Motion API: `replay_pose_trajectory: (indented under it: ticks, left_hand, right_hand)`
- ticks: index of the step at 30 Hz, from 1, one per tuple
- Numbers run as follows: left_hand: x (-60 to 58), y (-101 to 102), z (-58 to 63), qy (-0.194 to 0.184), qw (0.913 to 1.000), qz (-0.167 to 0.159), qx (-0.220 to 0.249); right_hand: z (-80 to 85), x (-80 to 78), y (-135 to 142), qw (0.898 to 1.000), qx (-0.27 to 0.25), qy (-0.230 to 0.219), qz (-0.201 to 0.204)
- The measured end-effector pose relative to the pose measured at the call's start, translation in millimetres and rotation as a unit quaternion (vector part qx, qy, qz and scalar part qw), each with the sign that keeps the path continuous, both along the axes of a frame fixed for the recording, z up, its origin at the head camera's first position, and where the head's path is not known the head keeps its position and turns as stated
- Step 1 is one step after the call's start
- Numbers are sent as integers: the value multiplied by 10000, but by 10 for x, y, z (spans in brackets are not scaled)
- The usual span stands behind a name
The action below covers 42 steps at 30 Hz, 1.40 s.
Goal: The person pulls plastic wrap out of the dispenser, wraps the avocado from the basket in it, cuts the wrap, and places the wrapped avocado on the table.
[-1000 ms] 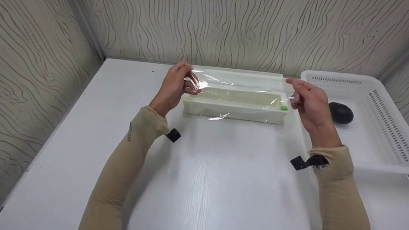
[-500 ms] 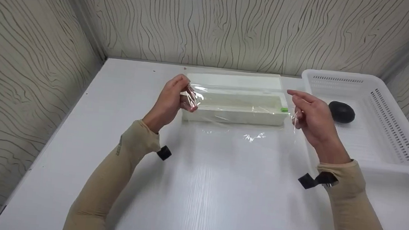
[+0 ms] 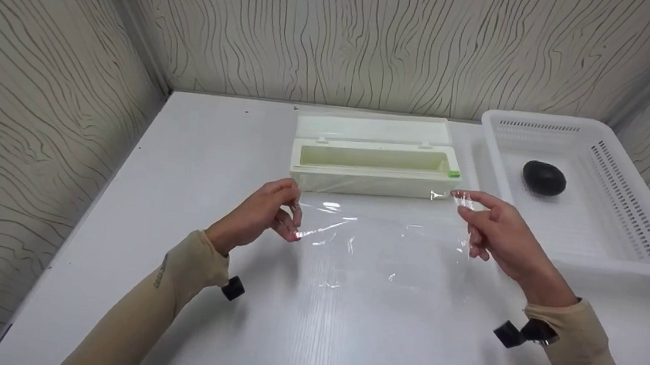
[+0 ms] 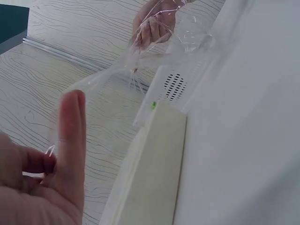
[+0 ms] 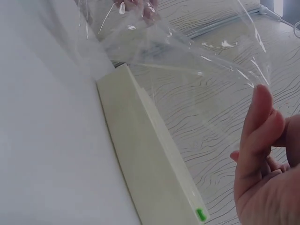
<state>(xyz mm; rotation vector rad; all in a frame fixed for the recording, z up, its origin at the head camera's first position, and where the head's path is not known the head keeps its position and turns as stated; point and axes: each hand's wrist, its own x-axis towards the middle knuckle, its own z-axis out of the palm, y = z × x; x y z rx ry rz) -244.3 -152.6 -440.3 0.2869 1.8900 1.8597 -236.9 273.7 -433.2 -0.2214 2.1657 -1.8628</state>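
Note:
A sheet of clear plastic wrap point(image 3: 379, 234) stretches between my two hands in the head view, in front of the long white dispenser box point(image 3: 372, 185). My left hand point(image 3: 260, 212) pinches the sheet's left edge between thumb and fingers. At the opposite edge, my right hand point(image 3: 500, 236) pinches the wrap, which bunches into creases there. The box stands with its lid point(image 3: 374, 128) folded back, and a green slider point(image 3: 453, 174) sits at its right end. In the right wrist view the film point(image 5: 187, 51) rises above the box from my fingertips.
To the right stands a white plastic basket point(image 3: 590, 241) holding a dark, avocado-shaped object point(image 3: 544, 178). Patterned wall panels point(image 3: 338, 36) close off the back and the sides. The white table point(image 3: 311, 334) extends in front of the box.
Both hands have come down and toward me from over the box, drawing the wrap along. The box's opening now shows uncovered, while the basket and dark object stay put.

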Motion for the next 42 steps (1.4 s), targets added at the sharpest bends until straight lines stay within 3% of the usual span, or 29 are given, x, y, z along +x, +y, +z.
replay_pose_trajectory:
  ticks: [5, 9, 17, 22, 33, 38, 40, 42]
  left_hand:
    - [84, -67, -172, -235, 9965, -385, -702]
    - [104, -82, -313, -247, 9899, -652, -1236]
    - [52, -68, -508, -151, 9766, -878, -1958]
    - [18, -61, -573, 165, 9661, -1047, -2354]
    - [-32, -42, -569, 803, 9394, -1192, -3112]
    - [-67, -86, -507, 1053, 9233, -1247, -3477]
    - [-83, -114, -460, 1323, 9151, -1025, -3670]
    - [-108, -127, -410, 1832, 9024, -451, -3874]
  right_hand:
    - [-173, 104, 63, 9952, 798, -242, 522]
    - [-294, 150, 91, 9892, 1208, -469, 689]
    - [-478, 130, 94, 9812, 1612, -619, 867]
    - [-571, 97, 84, 9783, 1745, -687, 877]
    - [-627, 55, 86, 9724, 2226, -534, 446]
    - [-587, 63, 80, 9610, 2749, -172, 257]
    - [-560, 67, 71, 9539, 2991, 112, 215]
    - [-521, 67, 53, 9483, 3130, 499, 176]
